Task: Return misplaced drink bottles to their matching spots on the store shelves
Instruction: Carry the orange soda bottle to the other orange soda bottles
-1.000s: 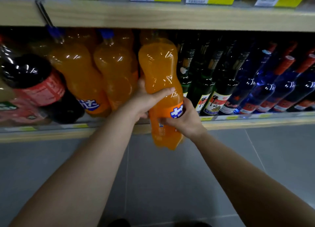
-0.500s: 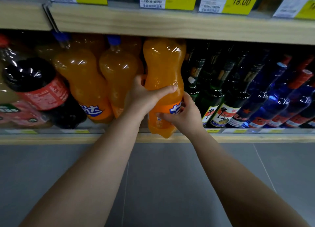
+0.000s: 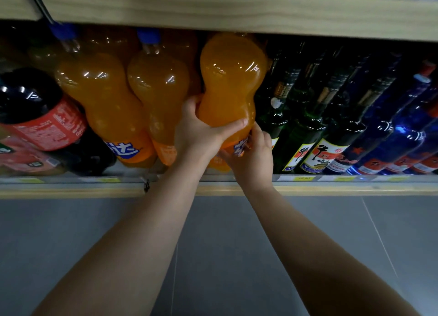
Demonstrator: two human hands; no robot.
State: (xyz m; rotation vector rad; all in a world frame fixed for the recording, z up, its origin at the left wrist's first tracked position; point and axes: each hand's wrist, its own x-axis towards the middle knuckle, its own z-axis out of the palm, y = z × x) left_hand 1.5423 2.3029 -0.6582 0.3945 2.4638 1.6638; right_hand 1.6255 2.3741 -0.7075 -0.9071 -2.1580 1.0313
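Bottle (image 3: 231,83) of orange soda, gripped in both my hands, stood at the right end of the orange row as I watched through the head camera, the only view I had. My left hand (image 3: 201,131) wrapped the narrow waist, thumb across the front; my right hand (image 3: 252,156) cupped the lower body at the blue-and-orange label. The base looked to be over the shelf (image 3: 71,190) lip, though my hands hid whether it had touched down. Its top sat just under the upper shelf board (image 3: 237,9), cap out of sight.

To its left stood two matching orange bottles (image 3: 104,107) with blue caps, and beyond them a dark cola bottle (image 3: 40,111) with a red label. To its right, just beside it, leaned green glass bottles (image 3: 308,126), then blue glass bottles (image 3: 398,135).

I judged the step in hand to be seating the orange soda among its own kind. The next move, as I read it, called for pushing the base fully in and standing it level, with care not to knock the neighbouring glass, before letting go.
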